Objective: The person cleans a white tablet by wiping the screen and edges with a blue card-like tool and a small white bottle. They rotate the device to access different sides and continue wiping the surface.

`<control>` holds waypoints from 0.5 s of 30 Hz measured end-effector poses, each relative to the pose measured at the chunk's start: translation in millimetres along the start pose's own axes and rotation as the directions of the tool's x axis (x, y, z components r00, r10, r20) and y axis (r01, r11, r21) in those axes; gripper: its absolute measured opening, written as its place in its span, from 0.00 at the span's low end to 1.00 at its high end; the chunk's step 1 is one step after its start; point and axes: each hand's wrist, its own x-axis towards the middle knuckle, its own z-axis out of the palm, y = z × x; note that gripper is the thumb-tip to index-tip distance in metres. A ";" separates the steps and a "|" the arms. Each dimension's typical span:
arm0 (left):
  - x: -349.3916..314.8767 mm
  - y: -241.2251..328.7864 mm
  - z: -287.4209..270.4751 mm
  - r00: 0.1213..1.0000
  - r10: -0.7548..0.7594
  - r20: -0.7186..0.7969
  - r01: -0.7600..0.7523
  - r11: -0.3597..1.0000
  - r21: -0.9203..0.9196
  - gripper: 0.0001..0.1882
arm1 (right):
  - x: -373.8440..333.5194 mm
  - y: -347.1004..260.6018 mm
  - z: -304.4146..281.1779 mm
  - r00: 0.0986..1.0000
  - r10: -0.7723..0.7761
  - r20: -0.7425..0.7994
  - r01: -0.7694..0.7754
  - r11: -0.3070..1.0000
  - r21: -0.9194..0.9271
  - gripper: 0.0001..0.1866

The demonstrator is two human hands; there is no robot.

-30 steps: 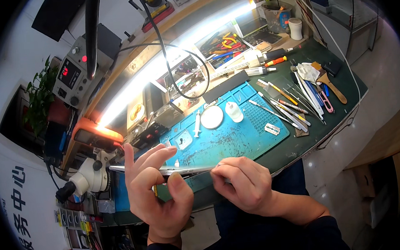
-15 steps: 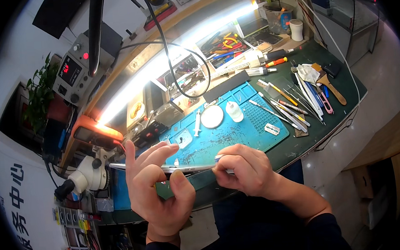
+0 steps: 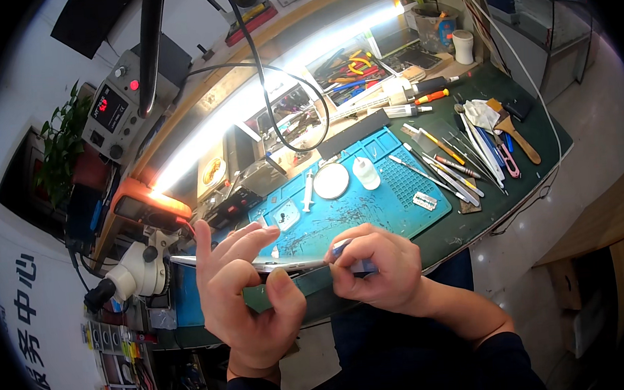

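Observation:
A thin flat silver device is held almost edge-on above the near side of the bench; its kind is hard to make out, though it resembles a phone or tablet. My left hand grips it between thumb and bent index finger, the other fingers raised and spread. At the device's right end, my right hand is closed in a pinch on a small bluish piece, partly hidden by the fingers. Beyond my hands lies a blue work mat, bearing a white bottle, a round white dish and a syringe.
Several tweezers and picks lie right of the mat, near a razor blade and a wooden-handled brush. A microscope stands at left, below an orange-cased meter. A black cable loops down over the bench.
My right hand has shifted slightly and turned, baring more of the bluish piece at the device's right end. The left hand and the device have hardly moved.

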 end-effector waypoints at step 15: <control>-0.3 1.3 2.4 1.000 -0.008 -0.005 0.008 1.000 0.001 0.12 | 5.1 -27.9 -33.7 0.737 0.650 0.186 -0.615 0.532 0.582 0.07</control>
